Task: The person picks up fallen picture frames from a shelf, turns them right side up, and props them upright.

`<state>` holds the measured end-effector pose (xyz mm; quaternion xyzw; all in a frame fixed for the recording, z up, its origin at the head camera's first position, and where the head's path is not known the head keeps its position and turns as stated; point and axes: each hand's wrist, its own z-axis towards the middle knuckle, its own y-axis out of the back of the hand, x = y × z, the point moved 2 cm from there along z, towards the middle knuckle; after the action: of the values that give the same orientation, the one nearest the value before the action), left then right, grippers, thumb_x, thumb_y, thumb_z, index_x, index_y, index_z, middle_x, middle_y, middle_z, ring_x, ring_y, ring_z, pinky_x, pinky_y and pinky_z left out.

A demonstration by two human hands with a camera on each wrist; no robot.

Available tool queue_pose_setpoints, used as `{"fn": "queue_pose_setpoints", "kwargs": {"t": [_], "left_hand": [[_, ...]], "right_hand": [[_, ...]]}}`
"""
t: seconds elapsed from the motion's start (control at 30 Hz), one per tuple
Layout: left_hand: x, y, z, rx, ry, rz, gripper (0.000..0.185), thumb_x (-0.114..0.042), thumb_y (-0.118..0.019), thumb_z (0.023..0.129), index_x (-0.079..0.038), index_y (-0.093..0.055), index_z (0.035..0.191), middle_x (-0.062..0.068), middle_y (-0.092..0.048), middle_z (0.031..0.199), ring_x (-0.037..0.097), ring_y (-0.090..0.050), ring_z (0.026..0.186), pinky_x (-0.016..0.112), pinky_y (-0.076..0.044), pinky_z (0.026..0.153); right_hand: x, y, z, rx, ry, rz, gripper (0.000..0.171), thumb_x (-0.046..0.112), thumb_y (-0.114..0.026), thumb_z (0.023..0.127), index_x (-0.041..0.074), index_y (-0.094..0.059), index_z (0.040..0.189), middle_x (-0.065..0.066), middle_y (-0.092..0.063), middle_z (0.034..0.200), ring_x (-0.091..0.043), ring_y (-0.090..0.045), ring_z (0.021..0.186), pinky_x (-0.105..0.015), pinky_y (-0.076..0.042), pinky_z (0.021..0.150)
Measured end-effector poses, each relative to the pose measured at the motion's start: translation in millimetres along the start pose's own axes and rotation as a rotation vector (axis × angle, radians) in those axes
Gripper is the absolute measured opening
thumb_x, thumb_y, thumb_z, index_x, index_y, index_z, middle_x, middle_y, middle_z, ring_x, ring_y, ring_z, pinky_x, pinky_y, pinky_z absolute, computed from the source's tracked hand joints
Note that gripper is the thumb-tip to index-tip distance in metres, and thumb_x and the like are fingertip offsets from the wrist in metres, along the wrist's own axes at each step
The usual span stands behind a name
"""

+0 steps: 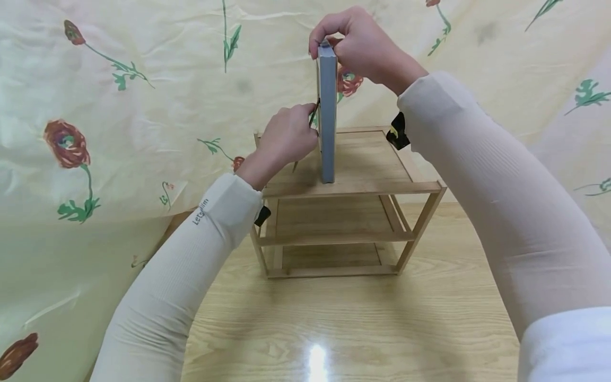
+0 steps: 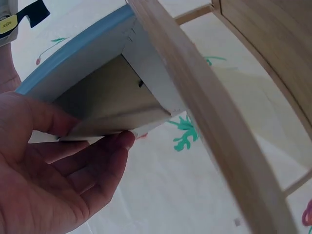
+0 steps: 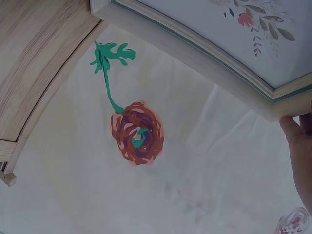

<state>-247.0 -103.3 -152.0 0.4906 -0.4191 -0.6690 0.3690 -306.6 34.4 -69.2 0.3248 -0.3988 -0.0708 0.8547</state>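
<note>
A picture frame [image 1: 328, 119] with a blue-grey edge stands upright on the top board of a small wooden shelf [image 1: 372, 159]. My right hand [image 1: 360, 45] grips its upper end from above, thumb and fingers on either side. The right wrist view shows its front, a floral print [image 3: 263, 29] inside a pale moulding. My left hand [image 1: 286, 132] is at the back of the frame. There, in the left wrist view, its thumb and fingers pinch the edge of a thin brownish back panel [image 2: 119, 109], which slants out from the frame's recess.
Below the top board the shelf has two lower boards [image 1: 334, 217] between slanted legs. It stands on a light wood-grain floor [image 1: 334, 318]. A cream cloth with printed flowers [image 1: 143, 106] hangs behind and along the left.
</note>
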Motion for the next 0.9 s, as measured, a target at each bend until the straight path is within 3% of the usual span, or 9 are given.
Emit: {"fn": "queue_pose_setpoints", "kwargs": {"t": [0.07,0.33,0.6,0.8,0.9], "left_hand": [[-0.7,2.0,-0.3,-0.012,-0.012,0.069,0.055,-0.008,-0.044,0.090,-0.018,-0.046,0.144,0.004,-0.062,0.099,0.020,-0.050,0.068,0.029,-0.035,0.056],[-10.1,11.4,2.8,-0.031,-0.068,0.293,0.052,-0.007,-0.043,0.090,-0.018,-0.051,0.140,0.004,-0.060,0.088,0.020,-0.049,0.071,0.030,-0.039,0.056],[-10.1,16.7,0.9,-0.029,-0.054,0.325,0.051,-0.007,-0.046,0.090,-0.017,-0.053,0.139,0.004,-0.062,0.092,0.021,-0.051,0.075,0.032,-0.043,0.060],[-9.5,15.1,-0.7,-0.026,-0.057,0.322,0.047,-0.007,-0.046,0.090,-0.016,-0.054,0.136,0.005,-0.058,0.084,0.022,-0.051,0.075,0.034,-0.044,0.061],[-9.2,14.4,-1.7,0.014,-0.057,0.311,0.048,-0.008,-0.045,0.091,-0.015,-0.050,0.138,0.005,-0.058,0.086,0.022,-0.052,0.076,0.033,-0.043,0.060]], "right_hand": [[-1,1,0,0.000,-0.008,0.012,0.046,-0.015,-0.030,0.080,0.005,-0.071,0.086,-0.002,-0.057,0.098,-0.021,-0.045,0.097,-0.031,-0.036,0.056],[-3,8,-3,-0.032,-0.005,0.058,0.047,-0.018,-0.029,0.080,0.003,-0.071,0.082,-0.001,-0.057,0.091,-0.015,-0.041,0.088,-0.028,-0.031,0.069],[0,6,-2,-0.020,0.016,0.039,0.045,-0.016,-0.030,0.082,0.004,-0.072,0.084,-0.001,-0.058,0.093,-0.015,-0.042,0.095,-0.027,-0.032,0.084],[-2,4,-2,-0.014,0.004,0.047,0.043,-0.015,-0.033,0.083,0.005,-0.072,0.084,-0.002,-0.056,0.093,-0.017,-0.043,0.088,-0.029,-0.038,0.063],[-4,3,-2,-0.006,-0.006,0.061,0.043,-0.015,-0.032,0.082,0.005,-0.071,0.084,-0.003,-0.055,0.092,-0.019,-0.043,0.082,-0.028,-0.039,0.050]]}}
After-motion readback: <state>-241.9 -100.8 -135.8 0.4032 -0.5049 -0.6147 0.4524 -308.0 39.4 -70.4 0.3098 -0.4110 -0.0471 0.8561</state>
